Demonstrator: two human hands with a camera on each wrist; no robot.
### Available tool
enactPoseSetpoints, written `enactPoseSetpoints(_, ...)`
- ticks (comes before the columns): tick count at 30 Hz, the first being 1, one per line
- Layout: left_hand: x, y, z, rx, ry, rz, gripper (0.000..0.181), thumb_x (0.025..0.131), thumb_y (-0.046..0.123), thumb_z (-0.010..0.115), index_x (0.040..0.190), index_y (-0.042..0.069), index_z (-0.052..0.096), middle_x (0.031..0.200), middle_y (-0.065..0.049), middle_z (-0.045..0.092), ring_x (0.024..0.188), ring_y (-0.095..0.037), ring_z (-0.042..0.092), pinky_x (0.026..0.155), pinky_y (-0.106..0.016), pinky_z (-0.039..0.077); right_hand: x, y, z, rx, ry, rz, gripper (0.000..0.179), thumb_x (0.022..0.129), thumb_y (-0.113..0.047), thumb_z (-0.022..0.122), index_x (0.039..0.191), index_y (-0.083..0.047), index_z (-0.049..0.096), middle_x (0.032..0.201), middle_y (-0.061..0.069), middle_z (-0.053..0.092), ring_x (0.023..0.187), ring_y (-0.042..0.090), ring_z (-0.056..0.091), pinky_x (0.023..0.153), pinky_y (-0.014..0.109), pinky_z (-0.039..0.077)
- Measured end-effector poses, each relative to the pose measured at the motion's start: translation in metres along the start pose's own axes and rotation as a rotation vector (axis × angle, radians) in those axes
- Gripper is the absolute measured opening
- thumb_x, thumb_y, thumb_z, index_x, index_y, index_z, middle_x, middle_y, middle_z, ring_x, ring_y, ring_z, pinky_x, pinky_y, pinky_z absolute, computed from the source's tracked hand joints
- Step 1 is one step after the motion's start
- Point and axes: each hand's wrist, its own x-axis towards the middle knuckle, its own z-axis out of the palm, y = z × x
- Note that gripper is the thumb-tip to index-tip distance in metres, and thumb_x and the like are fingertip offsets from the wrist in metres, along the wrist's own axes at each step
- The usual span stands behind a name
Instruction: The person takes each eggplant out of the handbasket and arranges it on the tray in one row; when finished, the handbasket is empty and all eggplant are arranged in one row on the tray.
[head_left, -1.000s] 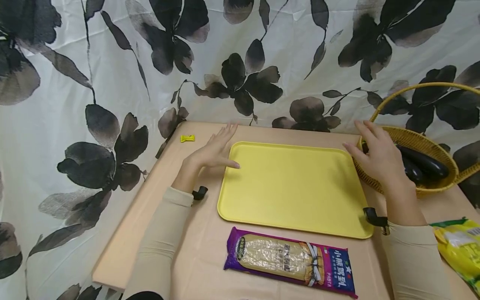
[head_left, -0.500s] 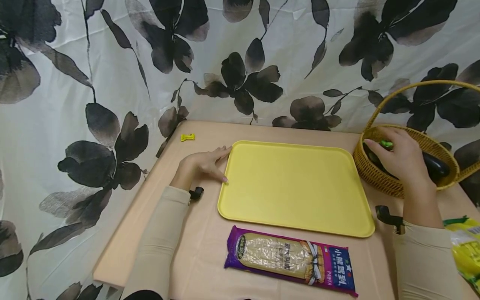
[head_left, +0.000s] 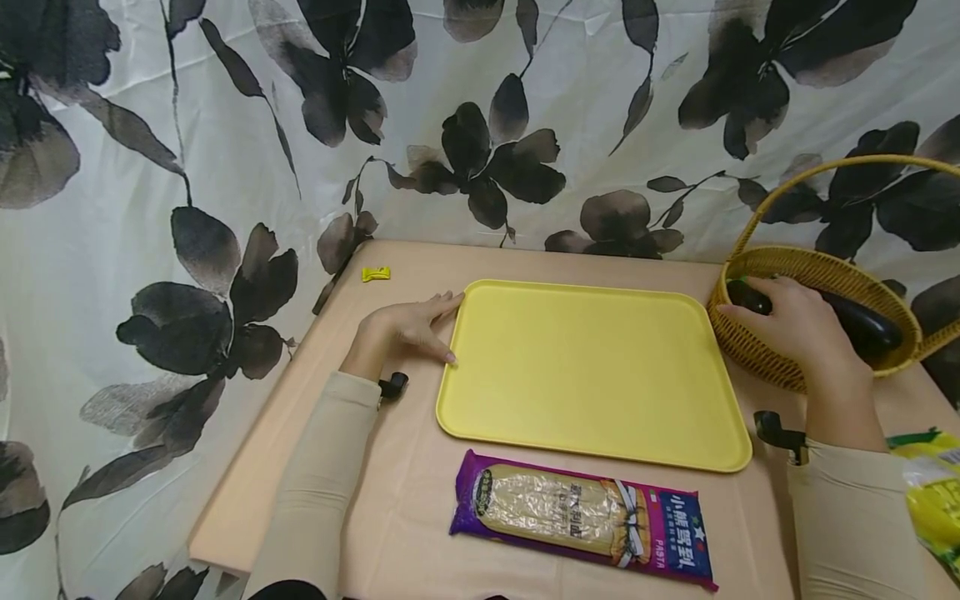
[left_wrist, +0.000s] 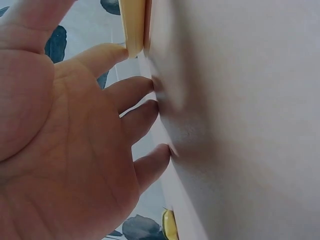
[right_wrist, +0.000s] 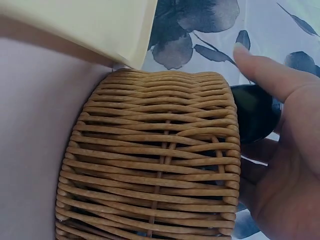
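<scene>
My left hand [head_left: 401, 327] rests at the left edge of a yellow tray [head_left: 592, 375], its fingers loosely bent. In the left wrist view, one fingertip meets the tray rim [left_wrist: 134, 30] and the other fingertips touch the tabletop. My right hand [head_left: 798, 325] reaches into a wicker basket [head_left: 757, 362] and grips a dark eggplant [head_left: 750, 296], with fingers curled behind it. Seen from the right wrist, the eggplant [right_wrist: 254, 112] shows between thumb and fingers above the basket's rim. Another eggplant [head_left: 862, 325] lies in the basket, partly behind the hand.
A purple packet of pasta [head_left: 577, 517] lies in front of the tray. At the right edge is a yellow bag [head_left: 930, 492], partly cut off. A small yellow wrapped piece [head_left: 376, 273] sits at the table's back left. A floral curtain [head_left: 480, 125] hangs behind.
My right hand has moved right and down into the basket and taken hold of an eggplant, whose stem end has shifted left. My left hand has drawn back slightly to the tray's edge.
</scene>
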Motion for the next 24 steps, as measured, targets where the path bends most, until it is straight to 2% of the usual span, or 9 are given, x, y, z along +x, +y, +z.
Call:
enactPoseSetpoints(8, 0.002, -0.001, 0.000, 0.005, 0.010, 0.001, 0.135, 0.070, 0.056, 0.093, 0.169, 0.030, 0.005, 0.177, -0.004, -0.008, 0.163, -0.025, -0.010, 0.132, -0.053, 0.002, -0.001, 0.001, -0.005, -0.010, -0.030, 0.003, 0.097, 0.098, -0.068, 0.054, 0.160, 0.003, 0.029, 0.156, 0.045, 0.027, 0.140, 0.068, 0.024, 0.105, 0.086, 0.023)
enactPoseSetpoints(12, 0.002, -0.001, 0.000, 0.005, 0.015, 0.003, 0.135, 0.069, 0.056, 0.093, 0.169, 0.030, 0.006, 0.177, -0.003, -0.007, 0.164, -0.025, -0.009, 0.132, -0.052, 0.002, -0.004, 0.001, -0.007, -0.002, -0.025, 0.005, 0.091, 0.101, -0.064, 0.054, 0.160, 0.002, 0.032, 0.155, 0.043, 0.031, 0.139, 0.067, 0.027, 0.104, 0.085, 0.025)
enactPoseSetpoints(18, 0.003, 0.000, 0.000, -0.005, 0.015, 0.002, 0.136, 0.068, 0.056, 0.094, 0.169, 0.031, 0.006, 0.177, -0.002, -0.007, 0.164, -0.024, -0.008, 0.133, -0.052, 0.002, -0.011, -0.001, -0.016, 0.027, 0.037, 0.020, 0.074, 0.106, -0.048, 0.054, 0.156, 0.004, 0.039, 0.146, 0.044, 0.042, 0.132, 0.067, 0.035, 0.102, 0.085, 0.030)
enactPoseSetpoints(24, 0.002, -0.001, 0.000, -0.016, 0.014, 0.001, 0.136, 0.068, 0.054, 0.095, 0.169, 0.031, 0.007, 0.177, -0.003, -0.007, 0.164, -0.024, -0.009, 0.133, -0.052, 0.001, -0.018, -0.008, -0.027, 0.032, 0.121, 0.036, 0.064, 0.107, -0.036, 0.054, 0.157, 0.002, 0.039, 0.145, 0.043, 0.044, 0.132, 0.066, 0.036, 0.103, 0.084, 0.031)
